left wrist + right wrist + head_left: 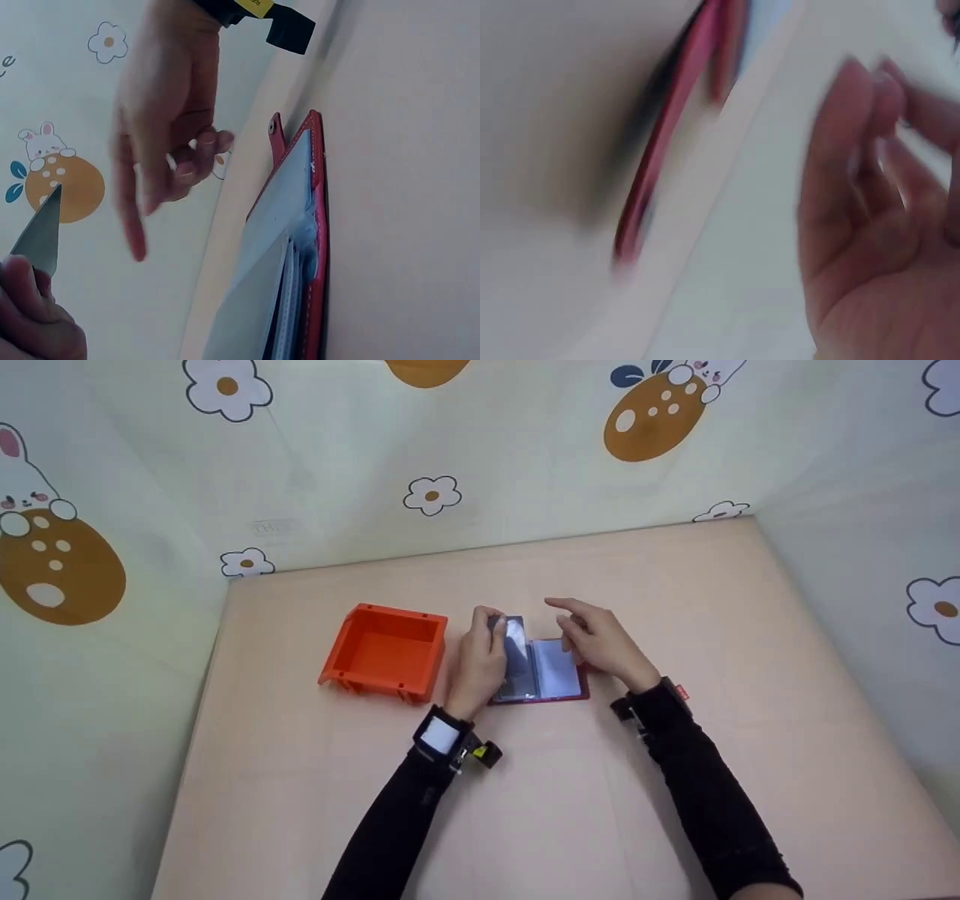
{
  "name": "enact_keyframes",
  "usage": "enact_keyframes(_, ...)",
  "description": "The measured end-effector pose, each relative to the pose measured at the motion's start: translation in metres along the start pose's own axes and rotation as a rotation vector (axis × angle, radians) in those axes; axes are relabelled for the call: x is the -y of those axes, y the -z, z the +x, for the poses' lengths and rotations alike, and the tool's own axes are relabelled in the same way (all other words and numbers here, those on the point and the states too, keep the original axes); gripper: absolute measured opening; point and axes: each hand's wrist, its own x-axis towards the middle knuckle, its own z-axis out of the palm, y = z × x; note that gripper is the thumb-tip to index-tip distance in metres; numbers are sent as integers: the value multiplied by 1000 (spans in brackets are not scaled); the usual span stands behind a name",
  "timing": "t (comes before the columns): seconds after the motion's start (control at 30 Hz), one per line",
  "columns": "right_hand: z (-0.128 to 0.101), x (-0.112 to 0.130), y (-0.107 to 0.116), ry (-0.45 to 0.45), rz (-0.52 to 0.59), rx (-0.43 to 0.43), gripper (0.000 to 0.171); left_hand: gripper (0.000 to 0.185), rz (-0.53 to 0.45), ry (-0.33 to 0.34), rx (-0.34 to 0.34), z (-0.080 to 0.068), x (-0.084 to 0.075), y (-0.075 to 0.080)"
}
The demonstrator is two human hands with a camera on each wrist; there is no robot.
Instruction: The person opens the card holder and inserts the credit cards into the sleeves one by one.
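Observation:
A small red-edged card holder (583, 690) lies spread on the table, its clear sleeves (556, 667) showing. My left hand (477, 664) is at its left side, thumb and fingers pinching a thin grey card-like piece (43, 236) whose pointed corner sticks up. Whether this piece is loose or part of a sleeve, I cannot tell. Above the right half hovers my right hand (604, 645), index finger stretched out and the other fingers loosely bent, with nothing in it. A red strap with a snap (277, 139) stands up at the holder's edge in the left wrist view.
To the left of my left hand is an orange plastic bin (435, 660). The table (540, 795) has a pale pink cover. Patterned curtain-like walls (337, 457) rise at its back and sides.

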Motion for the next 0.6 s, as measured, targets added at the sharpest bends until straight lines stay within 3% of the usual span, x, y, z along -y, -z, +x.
enact_keyframes(0.1, 0, 16, -22, -15, 225, -8, 46, 21, 8, 0, -11, 0, 0, -2)
enact_keyframes(0.17, -3, 25, -37, -36, 275, -11, 50, 20, -4, -18, -24, -1, 2, -6)
enact_keyframes(0.27, -7, 34, -58, -35, 285, -83, 49, 19, -10, -56, -60, -3, 4, -14)
enact_keyframes(0.37, -9, 36, -75, 3, 274, -213, 40, 18, 19, -94, -100, -7, 4, -22)
enact_keyframes(0.5, -8, 34, -83, 46, 242, -335, 26, 17, 44, -136, -125, -10, 2, -28)
enact_keyframes(0.6, -8, 34, -83, 68, 194, -361, 22, 18, 34, -140, -111, -10, 3, -28)
